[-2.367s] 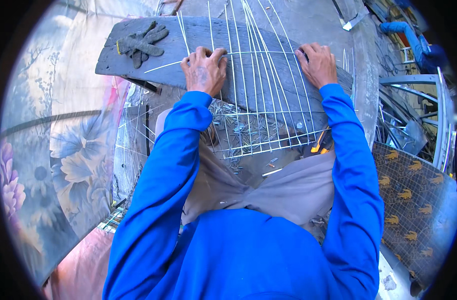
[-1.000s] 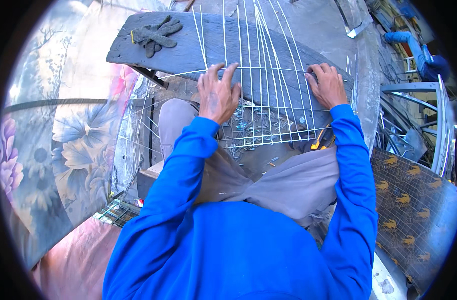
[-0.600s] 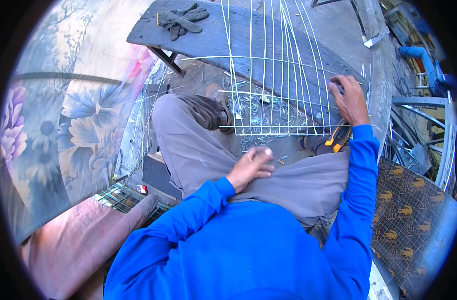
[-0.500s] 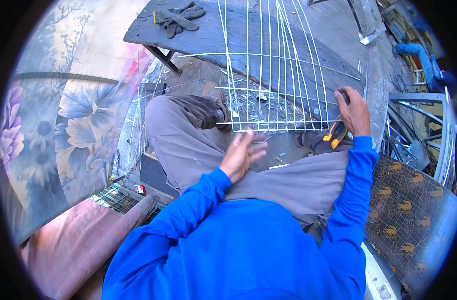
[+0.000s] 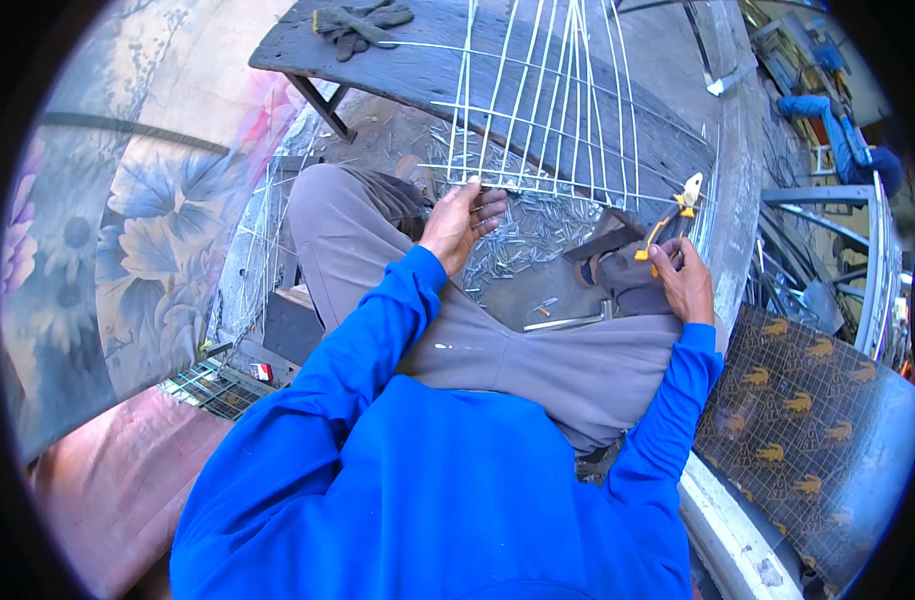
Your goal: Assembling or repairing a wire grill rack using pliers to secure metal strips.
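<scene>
A lattice of thin pale rods lies over the dark bench, its near edge hanging out toward my lap. My left hand is at the left part of that near edge. Its thumb and forefinger close on the crossing rod, while the other fingers curl below it. My right hand grips a pair of pliers with yellow-and-black handles. The pale jaws point up and away, beside the lattice's near right corner; whether they touch a rod I cannot tell.
A dark wooden bench stands ahead with grey work gloves on it. Many short clippings litter the floor beneath. A metal frame stands at right, with a person in blue beyond. Floral cloth hangs at left.
My right hand has taken up the pliers, which were resting by my right thigh. My left hand has moved onto the lattice's near edge. The lattice appears farther up in view.
</scene>
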Motion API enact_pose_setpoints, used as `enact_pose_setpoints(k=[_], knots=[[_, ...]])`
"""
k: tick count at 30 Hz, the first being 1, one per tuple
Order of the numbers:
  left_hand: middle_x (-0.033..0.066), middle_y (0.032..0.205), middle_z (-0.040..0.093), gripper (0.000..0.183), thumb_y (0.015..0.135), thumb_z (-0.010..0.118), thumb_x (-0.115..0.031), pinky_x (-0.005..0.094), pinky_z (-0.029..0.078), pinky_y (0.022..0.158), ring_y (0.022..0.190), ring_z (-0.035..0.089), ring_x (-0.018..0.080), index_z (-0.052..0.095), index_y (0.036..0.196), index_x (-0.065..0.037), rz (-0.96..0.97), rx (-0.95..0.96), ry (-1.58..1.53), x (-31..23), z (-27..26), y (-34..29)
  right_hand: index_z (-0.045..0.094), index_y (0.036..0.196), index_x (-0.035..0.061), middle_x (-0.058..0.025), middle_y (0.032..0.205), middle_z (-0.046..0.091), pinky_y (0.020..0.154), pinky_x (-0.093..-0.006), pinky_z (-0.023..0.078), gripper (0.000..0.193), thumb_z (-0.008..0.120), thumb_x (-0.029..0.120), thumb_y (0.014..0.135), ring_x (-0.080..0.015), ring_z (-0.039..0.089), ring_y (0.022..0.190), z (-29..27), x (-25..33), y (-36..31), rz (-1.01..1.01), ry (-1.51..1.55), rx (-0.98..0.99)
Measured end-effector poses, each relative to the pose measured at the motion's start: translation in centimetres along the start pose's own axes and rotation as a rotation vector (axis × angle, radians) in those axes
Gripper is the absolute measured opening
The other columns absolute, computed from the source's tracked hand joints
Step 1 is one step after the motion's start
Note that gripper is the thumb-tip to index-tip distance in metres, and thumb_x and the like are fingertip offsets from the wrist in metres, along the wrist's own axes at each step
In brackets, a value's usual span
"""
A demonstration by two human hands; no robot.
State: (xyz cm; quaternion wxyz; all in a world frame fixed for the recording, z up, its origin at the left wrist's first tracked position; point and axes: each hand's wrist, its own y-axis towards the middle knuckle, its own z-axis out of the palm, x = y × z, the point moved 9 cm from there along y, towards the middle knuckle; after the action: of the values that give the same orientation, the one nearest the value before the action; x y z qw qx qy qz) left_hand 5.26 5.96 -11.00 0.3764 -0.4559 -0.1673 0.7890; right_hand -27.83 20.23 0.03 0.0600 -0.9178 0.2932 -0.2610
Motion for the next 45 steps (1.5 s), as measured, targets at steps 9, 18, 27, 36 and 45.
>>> enact_pose_setpoints(k=[9,18,27,36,45], knots=[[0.0091,0.118,0.063,0.031,0.105,0.059,-0.035,0.0358,0.054,0.086,0.106,0.066,0.0209,0.049,0.122,-0.011,0.113,-0.091,-0.068,-1.1,-3.0,1.5,0.07,0.103,0.0012,-0.017,0.081,0.07,0.068,-0.0399,0.051,0.038,0.068,0.039,0.097,-0.0269,0.068,0.073,-2.5,3.9,1.2,-0.087,0.147,-0.404],[0.011,0.109,0.072,0.034,0.108,0.051,-0.041,0.0303,0.057,0.075,0.088,0.072,0.0179,0.055,0.118,-0.009,0.154,-0.034,0.109,-0.7,-1.2,2.5,0.072,0.105,0.0077,-0.0169,0.103,0.074,0.084,-0.0468,0.056,0.035,0.064,0.041,0.095,-0.0374,0.071,0.097,8.3,28.1,12.0,-0.402,0.054,-0.15],[0.0156,0.107,0.072,0.038,0.107,0.053,-0.039,0.0316,0.06,0.081,0.088,0.073,0.0195,0.054,0.116,-0.003,0.184,-0.032,0.052,-1.4,-1.5,2.3,0.072,0.109,0.0128,-0.0145,0.109,0.075,0.09,-0.0475,0.056,0.049,0.068,0.056,0.088,-0.0347,0.072,0.104,12.4,30.2,16.0,-0.216,-0.163,-0.085],[0.021,0.109,0.069,0.043,0.107,0.052,-0.038,0.0359,0.062,0.083,0.092,0.074,0.0268,0.053,0.12,0.003,0.186,-0.012,-0.041,-1.6,-1.3,2.5,0.075,0.101,0.0108,-0.015,0.105,0.075,0.089,-0.0496,0.056,0.038,0.063,0.045,0.09,-0.0354,0.073,0.099,13.5,31.5,16.0,-0.278,-0.212,-0.149],[0.0221,0.109,0.069,0.042,0.108,0.05,-0.037,0.0375,0.063,0.085,0.094,0.074,0.0285,0.052,0.122,0.003,0.189,0.024,-0.039,-1.7,-0.7,2.3,0.072,0.097,0.0066,-0.0191,0.101,0.074,0.086,-0.0517,0.056,0.037,0.059,0.041,0.091,-0.0411,0.072,0.093,13.9,30.9,16.5,-0.318,-0.234,-0.24]])
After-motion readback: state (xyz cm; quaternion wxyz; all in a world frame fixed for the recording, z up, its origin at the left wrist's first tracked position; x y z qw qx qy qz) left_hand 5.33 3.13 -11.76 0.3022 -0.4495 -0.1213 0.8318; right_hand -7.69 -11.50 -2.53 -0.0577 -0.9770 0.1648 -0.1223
